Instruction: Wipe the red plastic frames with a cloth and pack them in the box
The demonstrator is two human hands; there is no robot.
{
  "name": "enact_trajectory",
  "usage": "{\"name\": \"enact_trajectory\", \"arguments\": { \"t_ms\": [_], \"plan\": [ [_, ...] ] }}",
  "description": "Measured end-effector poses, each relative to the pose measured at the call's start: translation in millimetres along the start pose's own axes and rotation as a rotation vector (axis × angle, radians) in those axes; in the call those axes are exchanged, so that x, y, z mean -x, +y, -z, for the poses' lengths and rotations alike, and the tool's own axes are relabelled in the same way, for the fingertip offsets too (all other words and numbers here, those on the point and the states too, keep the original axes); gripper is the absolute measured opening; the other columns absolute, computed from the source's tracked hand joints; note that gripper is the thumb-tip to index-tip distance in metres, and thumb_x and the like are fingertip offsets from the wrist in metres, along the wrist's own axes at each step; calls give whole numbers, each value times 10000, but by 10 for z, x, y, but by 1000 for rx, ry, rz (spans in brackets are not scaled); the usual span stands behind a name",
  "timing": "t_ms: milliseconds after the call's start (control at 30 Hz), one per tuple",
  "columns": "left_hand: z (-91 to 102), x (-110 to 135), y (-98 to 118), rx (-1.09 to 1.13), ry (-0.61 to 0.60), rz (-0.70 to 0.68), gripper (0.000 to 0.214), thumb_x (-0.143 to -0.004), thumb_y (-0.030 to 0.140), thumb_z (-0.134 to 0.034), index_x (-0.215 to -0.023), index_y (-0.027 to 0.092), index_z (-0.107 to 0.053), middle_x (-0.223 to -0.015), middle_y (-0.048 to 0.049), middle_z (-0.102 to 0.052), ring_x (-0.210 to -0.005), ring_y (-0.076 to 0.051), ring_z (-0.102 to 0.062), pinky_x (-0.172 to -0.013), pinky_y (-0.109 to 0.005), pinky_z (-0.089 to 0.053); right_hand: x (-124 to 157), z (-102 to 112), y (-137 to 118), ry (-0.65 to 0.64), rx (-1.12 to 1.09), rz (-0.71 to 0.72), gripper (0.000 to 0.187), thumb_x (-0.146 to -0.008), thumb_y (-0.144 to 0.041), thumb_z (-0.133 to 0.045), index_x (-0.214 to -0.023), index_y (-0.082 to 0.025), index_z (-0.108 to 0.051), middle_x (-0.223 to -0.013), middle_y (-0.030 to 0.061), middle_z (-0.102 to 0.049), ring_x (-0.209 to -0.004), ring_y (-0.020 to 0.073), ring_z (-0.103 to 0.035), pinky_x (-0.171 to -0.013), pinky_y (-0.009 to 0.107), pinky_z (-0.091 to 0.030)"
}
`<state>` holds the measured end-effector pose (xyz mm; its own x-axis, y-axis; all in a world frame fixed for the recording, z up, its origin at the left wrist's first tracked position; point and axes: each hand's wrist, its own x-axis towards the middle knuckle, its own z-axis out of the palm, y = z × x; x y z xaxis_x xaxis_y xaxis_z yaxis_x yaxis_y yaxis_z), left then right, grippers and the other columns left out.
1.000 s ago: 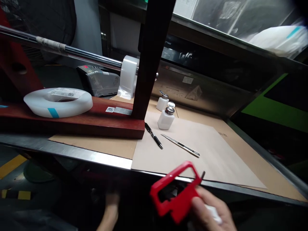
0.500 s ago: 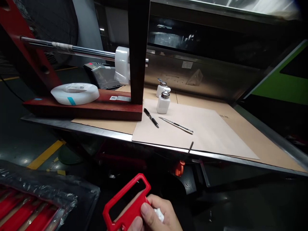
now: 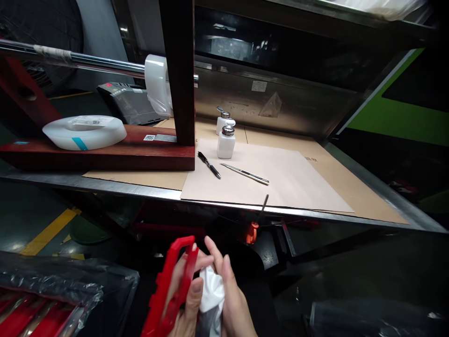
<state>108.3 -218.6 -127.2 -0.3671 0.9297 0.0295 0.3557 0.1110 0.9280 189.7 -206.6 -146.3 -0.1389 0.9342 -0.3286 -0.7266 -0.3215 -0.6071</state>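
Note:
At the bottom centre, my left hand (image 3: pixel 189 304) grips a red plastic frame (image 3: pixel 161 292) with a rectangular opening. The frame stands tilted nearly edge-on to the camera. Close beside it my right hand (image 3: pixel 236 306) holds a crumpled white cloth (image 3: pixel 212 292) against its palm and fingers, which are partly stretched. The cloth lies between the two hands, touching the left thumb side. Its lower end runs out of the picture.
Ahead, a workbench carries a cardboard sheet (image 3: pixel 287 180) with a pen (image 3: pixel 209 165), a metal-handled knife (image 3: pixel 245 173) and two white pump bottles (image 3: pixel 226 142). A wooden tape stand (image 3: pixel 157 159) is at left. An orange-handled screwdriver (image 3: pixel 252 232) hangs at the edge. A plastic-lined box (image 3: pixel 115 288) holds red parts.
The red frame has turned from facing me to nearly edge-on. My right hand has come away from it, and more of the white cloth shows. The view has shifted right.

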Motion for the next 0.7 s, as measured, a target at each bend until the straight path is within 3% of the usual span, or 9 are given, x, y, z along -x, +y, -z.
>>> {"name": "enact_trajectory", "arguments": {
  "t_ms": [100, 200, 267, 333, 400, 500, 567, 700],
  "plan": [
    [-76, -12, 0, -37, 49, 57, 506, -742, 633, -516, -1046, 245, -629, -1111, -74, -660, -1101, -318, -573, -878, -398, -513, 24, 21, 59, -10, 99, 35, 757, -800, -719, -417, -1362, -213, -447, -1267, 107, -572, -1159, 238, -527, -1052, 405, -313],
    [-62, -64, -8, -42, 70, 45, 527, -736, 652, -504, -1037, 230, -597, -1047, -82, -678, -1041, -325, -612, -867, -416, -513, 83, 108, -5, -12, 477, 175, 595, -871, -662, -340, -1223, -253, -591, -1226, 79, -573, -1143, 227, -508, -1027, 377, -324],
    [-26, -103, -23, -41, 41, 94, 578, -689, 665, -552, -1068, 231, -583, -1099, -79, -668, -1064, -341, -599, -768, -387, -551, 110, 178, -76, -58, 749, 335, 526, -914, -593, -317, -1008, -231, -687, -1055, 78, -589, -981, 203, -551, -891, 326, -403],
    [6, -137, -53, -22, -18, 164, 629, -659, 651, -597, -1132, 239, -562, -1217, -67, -623, -1118, -347, -567, -659, -341, -566, 112, 243, -132, -136, 891, 412, 513, -925, -547, -335, -789, -183, -671, -837, 53, -543, -760, 154, -529, -703, 274, -413],
    [28, -165, -91, -7, -73, 165, 607, -676, 631, -593, -1143, 245, -566, -1251, -55, -611, -1121, -330, -570, -699, -338, -565, 94, 300, -162, -197, 879, 337, 486, -871, -568, -443, -657, -156, -585, -681, 7, -467, -602, 105, -435, -563, 236, -349],
    [56, -202, -123, -25, -106, 112, 524, -711, 618, -562, -1061, 232, -619, -1086, -59, -689, -1043, -304, -617, -801, -368, -545, 63, 368, -183, -257, 725, 65, 475, -684, -588, -671, -593, -153, -503, -552, -42, -400, -507, 64, -329, -475, 205, -256],
    [82, -227, -110, -26, -105, 107, 504, -710, 611, -569, -1030, 229, -641, -965, -59, -706, -988, -302, -634, -777, -371, -550, 56, 404, -201, -278, 634, -77, 461, -607, -543, -750, -599, -148, -512, -523, -55, -395, -491, 50, -306, -466, 193, -238],
    [147, -276, -54, -19, -92, 104, 467, -708, 604, -578, -989, 242, -670, -849, -41, -688, -900, -287, -643, -710, -351, -551, 90, 466, -252, -347, 530, -203, 422, -582, -473, -790, -740, -140, -584, -618, -41, -476, -548, 52, -354, -501, 182, -252]
  ]
}}
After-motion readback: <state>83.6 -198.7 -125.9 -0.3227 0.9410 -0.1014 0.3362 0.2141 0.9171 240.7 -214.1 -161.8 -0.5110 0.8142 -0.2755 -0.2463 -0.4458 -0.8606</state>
